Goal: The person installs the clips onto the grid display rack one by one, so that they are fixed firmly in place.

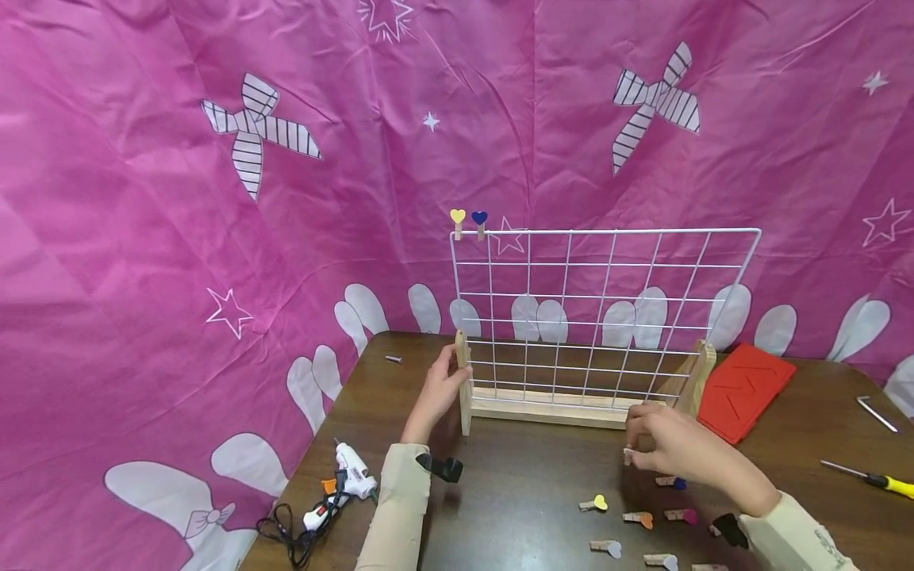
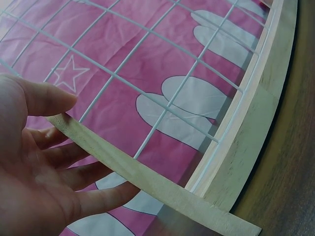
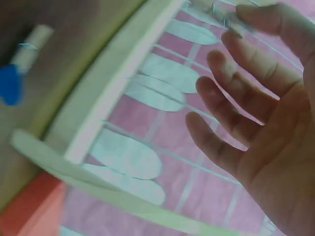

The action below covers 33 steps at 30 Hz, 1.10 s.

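A white wire grid (image 1: 607,293) stands upright in a wooden base (image 1: 550,406) with side posts. My left hand (image 1: 437,392) grips the left wooden post (image 2: 113,157), thumb on one side and fingers behind. In front of the base, at its right, my right hand (image 1: 667,444) pinches a small wooden clothespin (image 3: 224,17) between thumb and index finger; any heart on it is hidden. A yellow heart clothespin (image 1: 458,222) and a navy heart clothespin (image 1: 480,224) sit on the grid's top wire at the left. Several more heart clothespins (image 1: 639,519) lie on the table below my right hand.
Red felt sheets (image 1: 746,388) lie right of the base. Further right are an Allen key (image 1: 877,414) and a yellow-handled screwdriver (image 1: 874,480). A glue gun (image 1: 353,469) with a black cord lies front left, and a small bolt (image 1: 393,359) back left. A pink curtain hangs behind.
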Tool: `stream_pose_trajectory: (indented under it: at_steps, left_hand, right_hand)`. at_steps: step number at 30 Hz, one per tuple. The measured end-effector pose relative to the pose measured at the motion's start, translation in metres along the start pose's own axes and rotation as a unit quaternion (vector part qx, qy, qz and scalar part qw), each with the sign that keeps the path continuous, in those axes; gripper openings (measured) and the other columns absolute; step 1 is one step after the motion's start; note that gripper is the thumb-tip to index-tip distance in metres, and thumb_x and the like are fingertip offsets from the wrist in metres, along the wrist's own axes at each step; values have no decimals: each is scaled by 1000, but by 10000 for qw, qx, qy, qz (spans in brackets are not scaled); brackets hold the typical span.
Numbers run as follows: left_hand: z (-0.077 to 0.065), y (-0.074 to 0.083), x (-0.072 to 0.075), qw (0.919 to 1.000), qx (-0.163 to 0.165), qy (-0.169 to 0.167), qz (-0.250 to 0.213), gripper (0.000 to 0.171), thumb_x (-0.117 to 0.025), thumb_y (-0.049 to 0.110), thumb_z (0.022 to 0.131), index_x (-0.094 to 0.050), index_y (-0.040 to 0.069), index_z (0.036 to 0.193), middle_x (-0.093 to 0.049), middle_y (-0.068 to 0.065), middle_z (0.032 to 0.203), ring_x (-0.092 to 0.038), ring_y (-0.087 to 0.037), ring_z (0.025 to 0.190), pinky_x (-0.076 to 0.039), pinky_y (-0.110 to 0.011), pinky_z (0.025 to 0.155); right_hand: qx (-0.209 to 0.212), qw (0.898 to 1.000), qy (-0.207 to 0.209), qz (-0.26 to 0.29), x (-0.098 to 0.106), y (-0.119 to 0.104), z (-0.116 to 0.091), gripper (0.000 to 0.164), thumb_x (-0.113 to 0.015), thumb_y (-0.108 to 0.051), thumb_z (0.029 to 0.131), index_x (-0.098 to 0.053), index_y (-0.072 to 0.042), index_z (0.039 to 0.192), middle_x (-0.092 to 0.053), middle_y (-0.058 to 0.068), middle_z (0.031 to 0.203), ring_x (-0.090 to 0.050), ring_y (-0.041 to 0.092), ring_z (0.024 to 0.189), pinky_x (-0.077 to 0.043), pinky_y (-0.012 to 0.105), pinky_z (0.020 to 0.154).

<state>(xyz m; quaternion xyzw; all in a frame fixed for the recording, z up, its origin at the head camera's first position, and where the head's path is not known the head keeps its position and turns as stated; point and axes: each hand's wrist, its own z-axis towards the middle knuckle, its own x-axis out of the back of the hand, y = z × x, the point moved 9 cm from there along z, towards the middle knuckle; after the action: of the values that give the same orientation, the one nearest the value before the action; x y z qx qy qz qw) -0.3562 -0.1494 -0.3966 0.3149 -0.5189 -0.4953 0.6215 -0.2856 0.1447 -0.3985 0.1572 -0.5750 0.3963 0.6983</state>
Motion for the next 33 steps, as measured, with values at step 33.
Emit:
stream_pose_trajectory:
  at_steps: [33]
  left_hand:
    - [1, -1, 1, 9998, 60, -52, -197, 41, -51, 4, 91, -40, -4, 129, -49, -27, 127, -45, -36, 121, -40, -49, 98]
  right_hand:
    - [1409, 9610, 2187, -940, 207, -116, 150, 4, -66, -6, 82, -63, -9, 81, -53, 4, 93, -46, 20, 83, -40, 31, 62]
